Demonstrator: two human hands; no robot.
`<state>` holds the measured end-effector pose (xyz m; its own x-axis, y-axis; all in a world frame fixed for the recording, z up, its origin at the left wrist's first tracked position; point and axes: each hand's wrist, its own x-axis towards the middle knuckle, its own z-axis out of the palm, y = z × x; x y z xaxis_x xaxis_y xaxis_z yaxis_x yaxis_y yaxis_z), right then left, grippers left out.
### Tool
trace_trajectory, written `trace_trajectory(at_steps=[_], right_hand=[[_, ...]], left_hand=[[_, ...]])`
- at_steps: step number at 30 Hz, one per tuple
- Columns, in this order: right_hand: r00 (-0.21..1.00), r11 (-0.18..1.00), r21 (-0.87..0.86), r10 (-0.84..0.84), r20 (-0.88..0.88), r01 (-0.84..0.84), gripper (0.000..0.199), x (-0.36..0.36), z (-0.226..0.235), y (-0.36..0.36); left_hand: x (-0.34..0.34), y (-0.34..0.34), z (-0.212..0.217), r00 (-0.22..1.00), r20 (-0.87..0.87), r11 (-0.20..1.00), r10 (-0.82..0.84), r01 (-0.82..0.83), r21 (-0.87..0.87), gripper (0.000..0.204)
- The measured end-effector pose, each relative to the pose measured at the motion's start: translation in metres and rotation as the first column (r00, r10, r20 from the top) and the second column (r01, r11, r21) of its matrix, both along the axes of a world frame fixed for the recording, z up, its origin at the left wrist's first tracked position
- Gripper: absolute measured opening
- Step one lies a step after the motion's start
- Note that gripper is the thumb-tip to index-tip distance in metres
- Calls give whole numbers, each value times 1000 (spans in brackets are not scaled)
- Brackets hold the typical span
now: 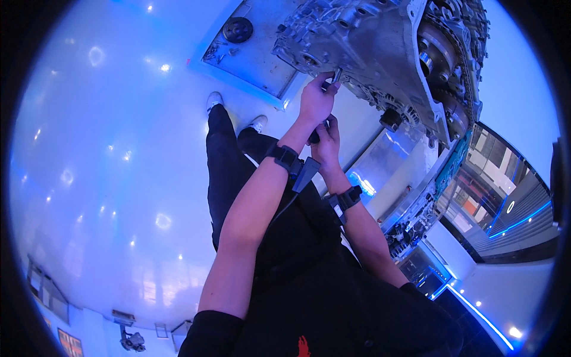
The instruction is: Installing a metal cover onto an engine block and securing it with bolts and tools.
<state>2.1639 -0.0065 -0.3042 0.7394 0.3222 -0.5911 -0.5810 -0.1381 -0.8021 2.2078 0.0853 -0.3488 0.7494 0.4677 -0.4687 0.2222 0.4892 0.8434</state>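
Observation:
A grey metal engine block [369,53] with open ports and a chain at its right end fills the upper right. Close to its lower left face is my left hand [317,100], fingers pinched round a short shiny metal cylinder [337,75]. Something black also shows between those fingers; its kind is unclear. Just below, my right hand [327,143] is closed around a small dark object [314,137], mostly covered by the fingers. Whether the two held pieces are joined cannot be seen. Both wrists wear black bands, and a cable runs from the left one.
Beyond the hands lies a metal tray [262,65] with a black pulley wheel [238,30] and small loose parts. A dark round fitting [391,119] juts from under the engine. More engine parts [410,229] stand at the right, near a glass panel [493,196].

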Motion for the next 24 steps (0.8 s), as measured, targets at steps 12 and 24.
trace_trajectory(at_steps=[12,24], right_hand=[[790,951,228,-25,-612,207,30,-6,28,7],[990,982,-130,-142,-24,138,28,-26,8,4]], left_hand=[[7,15,-14,999,-32,980,-13,19,196,28],[-14,23,11,966,-31,960,-258,253,-117,31]])
